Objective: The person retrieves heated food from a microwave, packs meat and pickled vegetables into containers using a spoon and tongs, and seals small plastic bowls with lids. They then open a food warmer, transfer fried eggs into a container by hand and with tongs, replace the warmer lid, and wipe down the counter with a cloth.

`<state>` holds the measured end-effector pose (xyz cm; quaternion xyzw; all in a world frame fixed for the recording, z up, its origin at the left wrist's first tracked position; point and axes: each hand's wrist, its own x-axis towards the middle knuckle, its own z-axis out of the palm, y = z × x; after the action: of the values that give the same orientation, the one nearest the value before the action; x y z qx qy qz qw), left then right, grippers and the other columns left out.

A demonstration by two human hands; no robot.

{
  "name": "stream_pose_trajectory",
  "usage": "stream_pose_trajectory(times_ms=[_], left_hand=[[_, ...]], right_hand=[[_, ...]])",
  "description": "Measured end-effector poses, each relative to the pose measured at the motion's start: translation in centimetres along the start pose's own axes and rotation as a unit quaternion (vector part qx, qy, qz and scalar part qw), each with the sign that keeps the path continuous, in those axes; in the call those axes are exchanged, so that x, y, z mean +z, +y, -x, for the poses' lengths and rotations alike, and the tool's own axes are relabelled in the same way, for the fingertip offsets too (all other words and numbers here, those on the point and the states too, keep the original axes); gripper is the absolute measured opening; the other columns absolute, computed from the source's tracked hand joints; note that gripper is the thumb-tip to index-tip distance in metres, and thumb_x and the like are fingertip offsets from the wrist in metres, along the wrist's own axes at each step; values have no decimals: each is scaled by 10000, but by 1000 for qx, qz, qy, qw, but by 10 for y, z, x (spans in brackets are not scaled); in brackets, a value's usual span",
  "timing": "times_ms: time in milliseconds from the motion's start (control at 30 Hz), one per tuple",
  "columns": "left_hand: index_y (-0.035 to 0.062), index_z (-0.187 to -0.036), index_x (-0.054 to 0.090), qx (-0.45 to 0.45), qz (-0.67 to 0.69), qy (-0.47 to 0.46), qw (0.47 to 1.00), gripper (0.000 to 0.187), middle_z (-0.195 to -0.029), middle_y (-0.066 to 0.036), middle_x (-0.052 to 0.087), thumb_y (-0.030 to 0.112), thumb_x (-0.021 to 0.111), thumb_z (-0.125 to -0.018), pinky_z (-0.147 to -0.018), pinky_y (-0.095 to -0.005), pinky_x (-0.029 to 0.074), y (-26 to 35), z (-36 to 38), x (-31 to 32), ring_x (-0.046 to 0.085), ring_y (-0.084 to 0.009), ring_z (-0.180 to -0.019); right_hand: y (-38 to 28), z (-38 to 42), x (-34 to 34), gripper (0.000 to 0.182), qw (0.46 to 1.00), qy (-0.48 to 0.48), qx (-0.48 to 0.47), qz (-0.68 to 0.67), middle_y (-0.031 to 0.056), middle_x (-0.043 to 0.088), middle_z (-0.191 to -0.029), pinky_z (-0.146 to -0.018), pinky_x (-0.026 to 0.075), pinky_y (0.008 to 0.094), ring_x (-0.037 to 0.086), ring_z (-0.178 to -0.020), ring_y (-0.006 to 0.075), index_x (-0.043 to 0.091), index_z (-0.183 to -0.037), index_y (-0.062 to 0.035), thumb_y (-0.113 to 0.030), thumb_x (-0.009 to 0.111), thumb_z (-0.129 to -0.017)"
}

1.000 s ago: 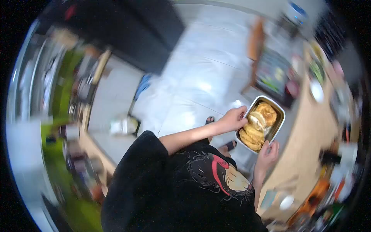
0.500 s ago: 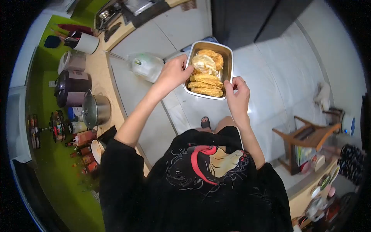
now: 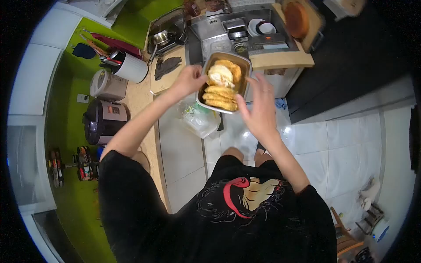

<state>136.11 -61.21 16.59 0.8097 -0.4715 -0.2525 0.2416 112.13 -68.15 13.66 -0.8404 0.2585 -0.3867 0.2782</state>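
A rectangular metal tray [image 3: 247,65] with a pale rim is held out in front of me, above the floor. Inside it lie several golden, flat fried pieces [image 3: 220,97] stacked on edge, and a rounder browned piece with a whitish one [image 3: 220,75] on top. My left hand [image 3: 191,81] pinches the tray's left rim. On the other side my right hand [image 3: 259,103] is spread and slightly blurred, its thumb at the near right corner and its fingertips beside the right rim.
A plastic bag [image 3: 199,119] hangs by the counter front below the tray. Ahead are a sink [image 3: 208,28] with dishes, and a dark cloth [image 3: 167,66] on the counter. A rice cooker [image 3: 105,120] and a white utensil holder [image 3: 131,66] stand at left. A dark cabinet [image 3: 351,65] rises at right.
My view has turned toward the sink, and the tray has come close to the counter edge. My right hand's fingers have spread from their grip on the rim.
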Motion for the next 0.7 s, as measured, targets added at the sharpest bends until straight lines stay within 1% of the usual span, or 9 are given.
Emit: stream_pose_trajectory(times_ms=[133,200,267,333,467,533,633,667,700], left_hand=[[-39,-801,610,21,-161,4,987,248,-611,-115,586,208,632,-789,-538,-303,446,-18,-79,-53,559,-141,-581],[-46,-833,615,54,-195,47,978,260,-658,-161,598,210,626,-787,-565,-345,449,-21,-107,-73,562,-208,-595],[-43,-840,607,30,-230,-34,972,260,-695,-184,590,209,632,-781,-594,-372,443,-35,-142,-94,553,-236,-624],[-43,-814,595,83,-268,-31,959,255,-677,-180,576,201,650,-768,-597,-369,443,-36,-170,-110,547,-225,-620],[-28,-758,584,5,-283,-106,953,248,-665,-184,558,208,660,-752,-620,-387,448,-55,-219,-132,577,-288,-657],[-20,-746,593,137,-331,-78,930,237,-699,-206,576,209,655,-739,-645,-413,454,-64,-241,-138,586,-353,-717],[-28,-741,593,166,-327,-74,927,236,-731,-237,577,203,645,-733,-669,-436,450,-60,-273,-141,568,-394,-747],[5,-753,619,51,-331,-163,928,198,-794,-216,603,198,637,-712,-756,-414,469,-49,-288,-141,587,-354,-847],[5,-753,619,51,-328,-174,927,198,-794,-216,603,198,637,-712,-756,-414,469,-48,-299,-139,587,-354,-847]], right_hand=[[15,-107,83,563,981,-151,-117,-31,275,200,-1437,-1112,159,449,138,-1361,404,300,-1352,59,-245,475,-912],[33,-147,132,584,970,-226,-76,-50,276,147,-1455,-1122,117,444,73,-1375,392,240,-1377,63,-279,413,-936],[46,-173,169,639,943,-323,-19,-73,275,84,-1476,-1131,66,436,10,-1391,375,141,-1401,86,-371,274,-975],[49,-190,198,659,945,-311,31,-93,286,93,-1470,-1134,57,418,25,-1390,371,130,-1396,101,-393,247,-976],[55,-209,246,676,949,-270,65,-151,311,111,-1454,-1136,52,411,46,-1387,376,129,-1386,121,-407,224,-975],[57,-225,258,705,950,-239,98,-178,333,89,-1447,-1133,55,418,48,-1382,395,127,-1389,115,-434,251,-964],[62,-243,263,745,941,-242,140,-193,337,55,-1450,-1129,57,431,35,-1378,413,98,-1400,98,-468,282,-952],[69,-246,268,781,943,-225,136,-204,337,30,-1451,-1126,54,443,29,-1374,427,58,-1408,83,-494,301,-941],[73,-249,273,781,941,-227,148,-205,337,30,-1451,-1126,54,443,29,-1374,427,58,-1408,83,-494,301,-941]])
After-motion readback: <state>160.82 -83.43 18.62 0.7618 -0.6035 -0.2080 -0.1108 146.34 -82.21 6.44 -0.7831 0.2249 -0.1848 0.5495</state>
